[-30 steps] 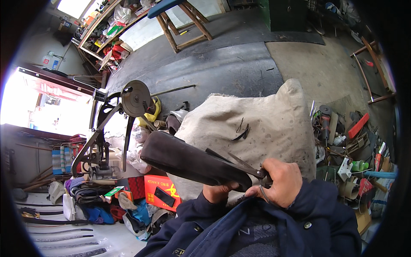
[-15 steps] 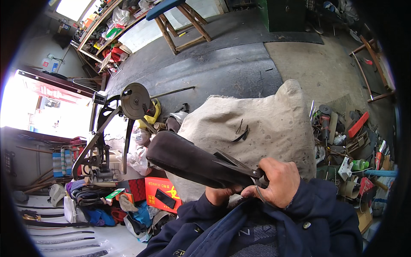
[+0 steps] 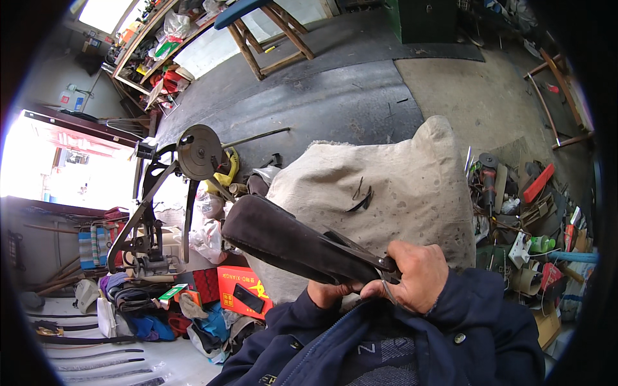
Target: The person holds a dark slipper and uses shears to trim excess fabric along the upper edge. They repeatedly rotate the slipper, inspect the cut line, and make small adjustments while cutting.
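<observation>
A dark brown leather shoe (image 3: pixel 277 239) lies tilted over my lap, its toe toward the upper left. My left hand (image 3: pixel 328 294) is closed under the heel end, its fingers mostly hidden by the shoe. My right hand (image 3: pixel 417 273) is wrapped round what look like scissors (image 3: pixel 388 263). Their dark blades lie along the heel end, and a metal handle shows below the thumb. Whether the blades are biting into the shoe, I cannot tell. Several thin black scraps (image 3: pixel 362 198) rest on the beige cloth (image 3: pixel 399 170) covering my lap.
To the left stands a black shoe-sewing machine with a round wheel (image 3: pixel 199 152). Below it are a red box (image 3: pixel 226 276) with a phone (image 3: pixel 249 298) on top and heaped cloths. Tools, including an angle grinder (image 3: pixel 489 180), crowd the right. A blue-topped stool (image 3: pixel 241 13) stands far ahead.
The shoe and both hands have shifted only slightly. My right thumb sits a little lower on the tool, and the grips remain the same.
</observation>
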`<state>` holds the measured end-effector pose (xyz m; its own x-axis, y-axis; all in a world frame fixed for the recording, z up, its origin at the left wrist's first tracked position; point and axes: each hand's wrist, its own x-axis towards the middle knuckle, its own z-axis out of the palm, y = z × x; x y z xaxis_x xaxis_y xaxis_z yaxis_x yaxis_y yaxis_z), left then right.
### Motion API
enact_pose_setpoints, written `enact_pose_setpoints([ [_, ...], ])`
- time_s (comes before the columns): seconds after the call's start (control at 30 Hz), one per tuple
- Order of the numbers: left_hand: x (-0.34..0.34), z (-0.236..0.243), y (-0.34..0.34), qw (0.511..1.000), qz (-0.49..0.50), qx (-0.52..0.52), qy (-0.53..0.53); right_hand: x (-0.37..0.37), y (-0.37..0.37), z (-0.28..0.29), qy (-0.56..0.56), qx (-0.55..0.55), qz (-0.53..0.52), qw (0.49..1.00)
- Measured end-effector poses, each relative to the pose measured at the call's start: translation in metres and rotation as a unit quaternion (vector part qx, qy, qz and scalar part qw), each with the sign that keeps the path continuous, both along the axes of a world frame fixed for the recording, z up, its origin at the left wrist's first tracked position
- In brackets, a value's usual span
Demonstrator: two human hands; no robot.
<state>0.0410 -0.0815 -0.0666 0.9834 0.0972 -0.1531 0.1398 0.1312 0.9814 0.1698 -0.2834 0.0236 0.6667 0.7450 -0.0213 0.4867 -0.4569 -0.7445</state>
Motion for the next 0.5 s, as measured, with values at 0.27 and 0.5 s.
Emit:
enact_pose_setpoints([
  [0.27, -0.004, 0.001, 0.0, 0.99, 0.005, 0.138, -0.017, -0.002, -0.001, -0.006, 0.001, 0.028, 0.007, 1.0],
  [0.5, -0.011, 0.003, 0.012, 0.971, -0.043, 0.234, -0.017, 0.002, -0.004, -0.001, 0.04, -0.008, 0.009, 0.999],
])
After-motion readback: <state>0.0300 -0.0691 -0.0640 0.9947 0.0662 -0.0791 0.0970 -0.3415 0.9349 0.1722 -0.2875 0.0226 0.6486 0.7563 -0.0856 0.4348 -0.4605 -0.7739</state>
